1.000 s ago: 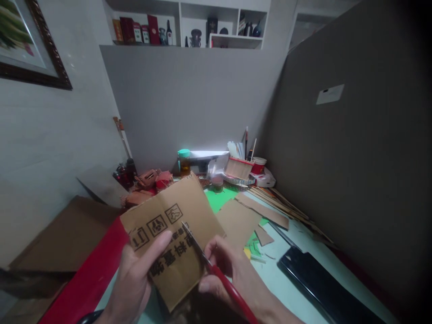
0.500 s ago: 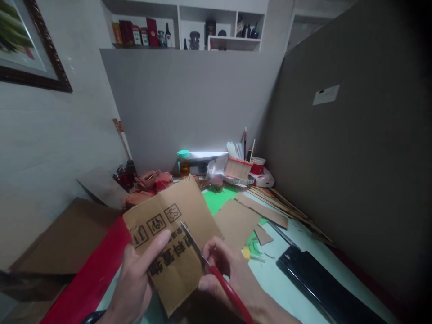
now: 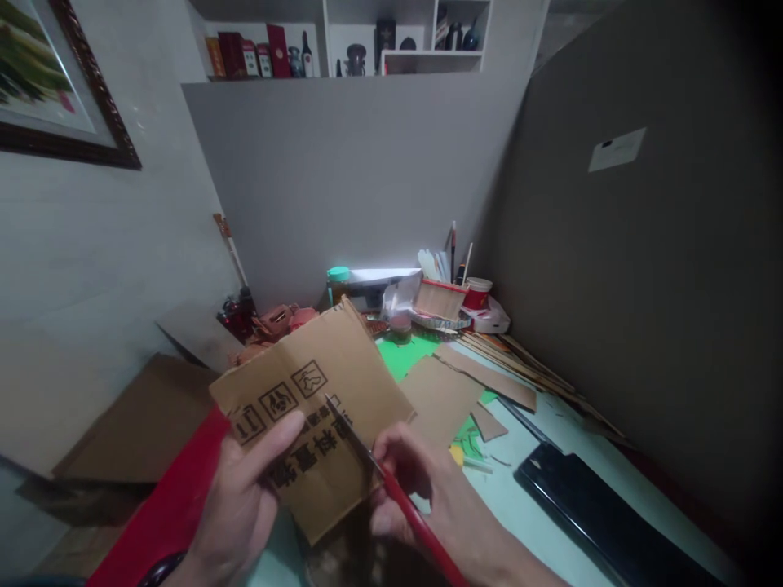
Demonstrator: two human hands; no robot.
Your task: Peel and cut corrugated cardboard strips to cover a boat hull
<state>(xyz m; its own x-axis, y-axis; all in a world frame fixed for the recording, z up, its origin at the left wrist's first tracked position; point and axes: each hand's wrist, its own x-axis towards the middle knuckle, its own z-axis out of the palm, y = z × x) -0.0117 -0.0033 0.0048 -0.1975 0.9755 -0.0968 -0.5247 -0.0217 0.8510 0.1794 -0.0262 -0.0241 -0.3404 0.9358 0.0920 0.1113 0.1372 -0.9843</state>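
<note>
Left hand [image 3: 238, 497] pinches the cardboard [image 3: 367, 391] at its left edge, thumb flat on the printed face, and holds it tilted above the bench [image 3: 498, 509]. Right hand [image 3: 422, 497] is closed around the red handles of the scissors [image 3: 351, 436]; blade lies across the print, tip near the pictograms. Green paper [image 3: 407, 355] and offcuts lie beyond; black case [image 3: 603, 518] at right.

A pale wall [image 3: 110, 236] bears a dark-framed picture [image 3: 116, 139] at left. Behind the pale surface [image 3: 505, 489] stands a grey panel [image 3: 360, 171], and a darker panel [image 3: 624, 269] with a white label [image 3: 617, 150] rises at right. Above, a white shelf [image 3: 433, 61] holds boxes [image 3: 232, 55] and bottles [image 3: 307, 55]. The light is dim.
</note>
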